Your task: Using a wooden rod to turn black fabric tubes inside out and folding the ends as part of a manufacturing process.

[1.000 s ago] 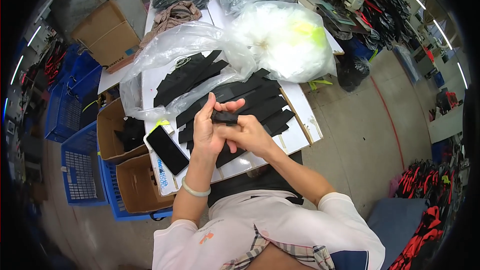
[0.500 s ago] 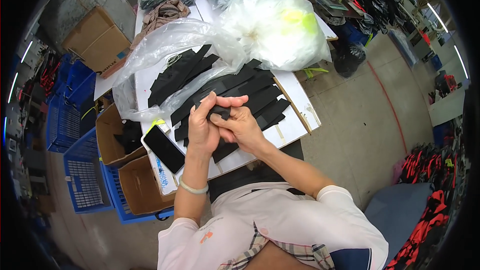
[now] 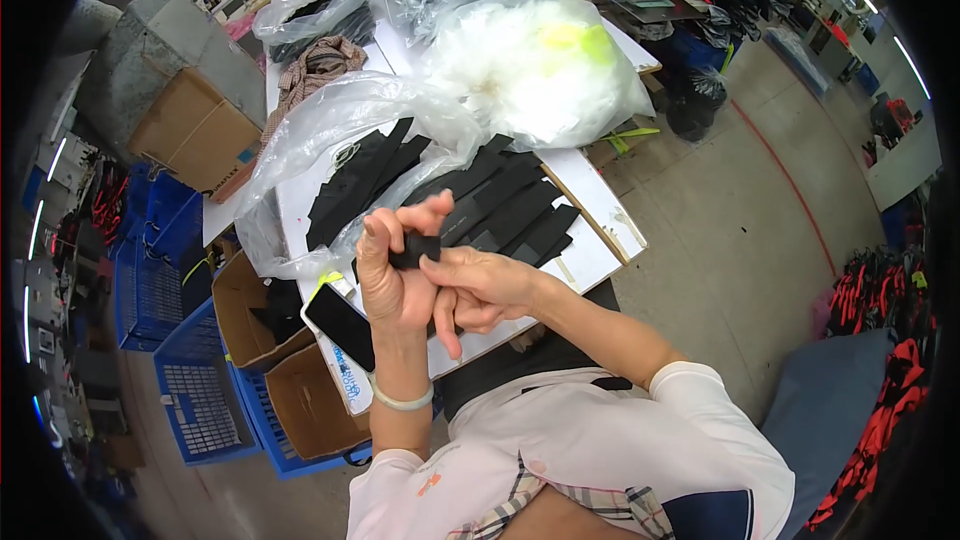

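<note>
A small black piece (image 3: 413, 251), apparently folded or rolled fabric, is held between both hands above the table. My left hand (image 3: 398, 275), palm up with bent fingers, has it between thumb and fingers. The thumb and forefinger of my right hand (image 3: 482, 285) pinch its right end, while the other fingers stick out below. Behind the hands lie several black fabric strips (image 3: 510, 202) in overlapping rows on the white tabletop. More black strips (image 3: 362, 180) sit farther left, partly under a clear plastic bag (image 3: 285, 170). My hands hide the strips' near ends.
A phone (image 3: 340, 325) lies at the table's left edge. Beside it stand cardboard boxes (image 3: 310, 405) and blue plastic baskets (image 3: 205, 390). A stuffed translucent bag (image 3: 535, 70) and more bags fill the far side. A blue-grey padded surface (image 3: 830, 420) is at right.
Both hands have drawn slightly apart, exposing more of the black piece. My left hand has turned its fingers up; right fingers have spread downward. The whole view has shifted slightly.
</note>
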Demonstrator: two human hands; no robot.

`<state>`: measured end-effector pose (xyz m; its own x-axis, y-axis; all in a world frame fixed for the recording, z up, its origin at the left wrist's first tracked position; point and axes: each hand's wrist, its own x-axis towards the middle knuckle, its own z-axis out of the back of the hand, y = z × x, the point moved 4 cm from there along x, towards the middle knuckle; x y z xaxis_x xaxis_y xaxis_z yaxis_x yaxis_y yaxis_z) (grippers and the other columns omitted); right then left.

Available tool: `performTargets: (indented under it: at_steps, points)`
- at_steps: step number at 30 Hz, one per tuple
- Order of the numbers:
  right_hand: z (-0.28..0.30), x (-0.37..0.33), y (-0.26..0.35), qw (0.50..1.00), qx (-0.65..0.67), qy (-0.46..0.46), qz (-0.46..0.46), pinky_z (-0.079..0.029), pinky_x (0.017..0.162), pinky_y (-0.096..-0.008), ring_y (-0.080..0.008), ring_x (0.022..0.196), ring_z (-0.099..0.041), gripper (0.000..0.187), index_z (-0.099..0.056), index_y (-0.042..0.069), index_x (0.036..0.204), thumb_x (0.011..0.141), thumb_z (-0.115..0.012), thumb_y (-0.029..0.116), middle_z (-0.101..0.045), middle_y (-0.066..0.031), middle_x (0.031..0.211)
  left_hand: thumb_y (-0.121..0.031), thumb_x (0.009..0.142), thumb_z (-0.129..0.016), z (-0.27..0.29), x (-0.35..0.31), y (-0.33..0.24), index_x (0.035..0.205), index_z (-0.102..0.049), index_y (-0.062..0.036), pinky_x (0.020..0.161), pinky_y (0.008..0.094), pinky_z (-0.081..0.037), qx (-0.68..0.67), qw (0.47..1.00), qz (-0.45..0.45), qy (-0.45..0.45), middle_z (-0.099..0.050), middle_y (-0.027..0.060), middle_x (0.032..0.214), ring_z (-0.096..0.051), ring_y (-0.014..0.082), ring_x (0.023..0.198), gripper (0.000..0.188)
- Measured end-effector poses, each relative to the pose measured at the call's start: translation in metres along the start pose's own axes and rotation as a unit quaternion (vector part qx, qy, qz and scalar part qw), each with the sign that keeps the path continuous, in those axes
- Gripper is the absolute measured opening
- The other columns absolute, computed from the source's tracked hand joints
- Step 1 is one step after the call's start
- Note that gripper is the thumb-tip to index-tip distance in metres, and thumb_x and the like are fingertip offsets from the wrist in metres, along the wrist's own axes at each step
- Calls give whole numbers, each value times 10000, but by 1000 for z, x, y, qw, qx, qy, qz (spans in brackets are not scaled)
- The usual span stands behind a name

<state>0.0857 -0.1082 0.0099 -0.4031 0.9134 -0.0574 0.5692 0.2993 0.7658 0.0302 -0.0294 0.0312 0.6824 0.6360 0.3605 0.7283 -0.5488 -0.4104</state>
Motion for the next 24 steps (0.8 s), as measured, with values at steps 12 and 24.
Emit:
performTargets:
  at_steps: [12, 24]
  points:
    - [19, 2, -3, 944, -112, -245, 189, -333, 364, -219, -68, 396, -474, 206, -608, 0, 785, 896, -578, 171, -512, -24, 510, -306, 922, -536, 35, -1, 14, 575, -465, -79, 886, 432, -466, -11, 976, 127, -179, -631, 185, 715, -615, 350, 934, 421]
    - [26, -4, -8, 850, -228, -381, 283, -357, 456, -216, -29, 536, -441, 109, -635, -36, 774, 819, -637, 63, -523, -23, 558, -321, 909, -556, 34, -7, 21, 578, -466, -89, 918, 427, -445, -15, 958, 108, -264, -648, 196, 782, -614, 351, 947, 414]
